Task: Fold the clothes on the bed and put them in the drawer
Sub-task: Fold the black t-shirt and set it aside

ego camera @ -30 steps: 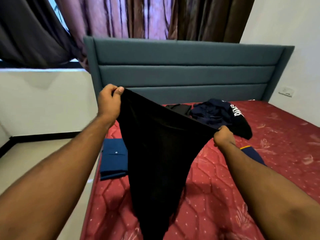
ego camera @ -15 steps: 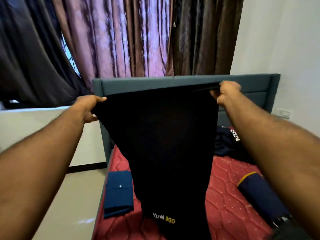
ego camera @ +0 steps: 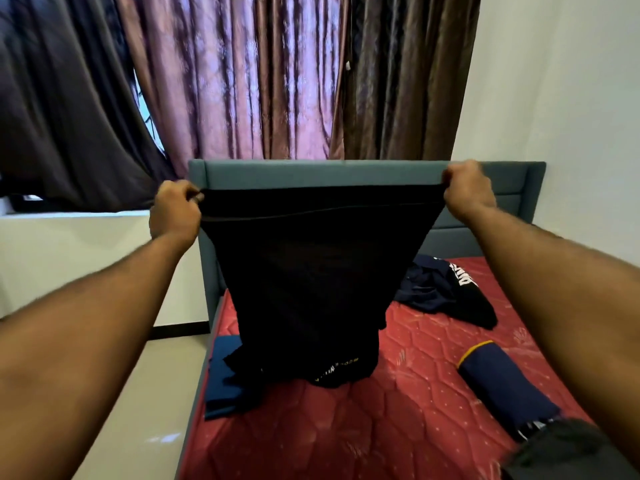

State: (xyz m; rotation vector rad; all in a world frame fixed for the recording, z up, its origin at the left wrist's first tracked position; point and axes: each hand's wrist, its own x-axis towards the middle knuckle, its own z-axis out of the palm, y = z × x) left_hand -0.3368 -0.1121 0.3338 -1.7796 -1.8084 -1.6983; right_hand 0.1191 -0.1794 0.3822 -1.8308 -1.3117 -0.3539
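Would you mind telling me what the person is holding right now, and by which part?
A black garment, held up by its top edge: the left hand pinches the left corner and the right hand the right corner. Its bottom rests on the bed.

Bare mattress (ego camera: pixel 398 424) lies open in the middle; folded cloth (ego camera: pixel 221 379) left, roll (ego camera: pixel 502 389) right, heap (ego camera: pixel 446 292) behind.

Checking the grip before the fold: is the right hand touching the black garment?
Touching. The head view shows the right hand pinching the black garment's top right corner, fingers curled over its edge.
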